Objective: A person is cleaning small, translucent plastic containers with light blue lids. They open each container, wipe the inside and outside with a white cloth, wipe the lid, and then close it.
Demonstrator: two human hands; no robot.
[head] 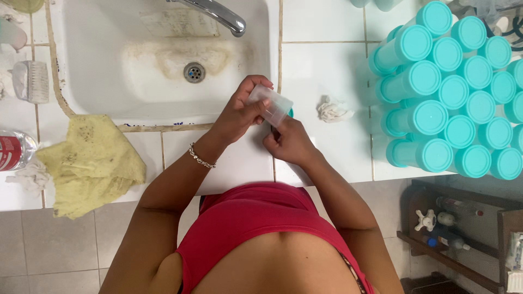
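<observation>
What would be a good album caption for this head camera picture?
At a tiled counter by a sink, the left hand and right hand hold a clear plastic container beside stacked teal-capped containers.

Your left hand [239, 111] grips a clear, smooth plastic tube [271, 103], the right hand [289, 142] touching its lower end. At twelve o'clock the tap [215, 12] is glossy metal over a stained, glazed sink [163, 65]. At nine o'clock lies a rough, matt yellow cloth [92, 163]; at three o'clock, crumpled paper [333, 110] and smooth teal plastic caps [463, 92].
</observation>
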